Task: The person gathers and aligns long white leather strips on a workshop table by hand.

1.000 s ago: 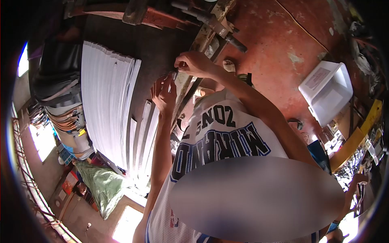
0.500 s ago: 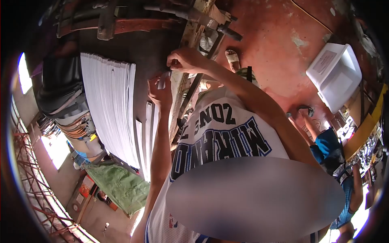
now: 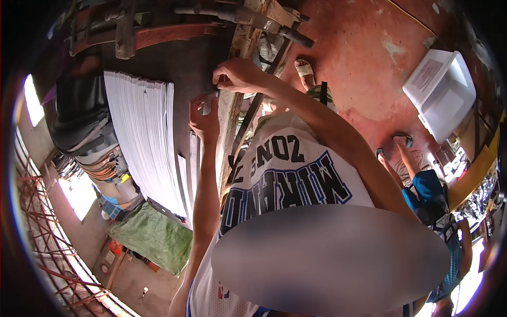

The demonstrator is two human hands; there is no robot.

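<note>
My left hand (image 3: 205,119) is raised over the dark work surface (image 3: 198,68), thumb and fingers pinched around a small greyish piece too unclear to name. Just above it, almost touching, my right hand (image 3: 237,76) reaches in from the right with its fingertips pressed together. Whatever sits between those fingertips is too small to make out. A large stack of white sheets (image 3: 145,127) lies left of my left hand, with narrower white strips (image 3: 194,158) beside my left forearm. Both hands are near the worn wooden edge (image 3: 227,121) of the surface.
Metal and wooden bars (image 3: 179,34) cross the top. Black bundles (image 3: 82,111) and a green sheet (image 3: 153,238) are at the left. A white plastic bin (image 3: 443,95) stands on the red floor (image 3: 364,68). Another person in blue shorts (image 3: 428,187) is at the right.
The view has shifted slightly. Both hands appear a little farther left, still close together, and the fingers of my left hand have changed position slightly.
</note>
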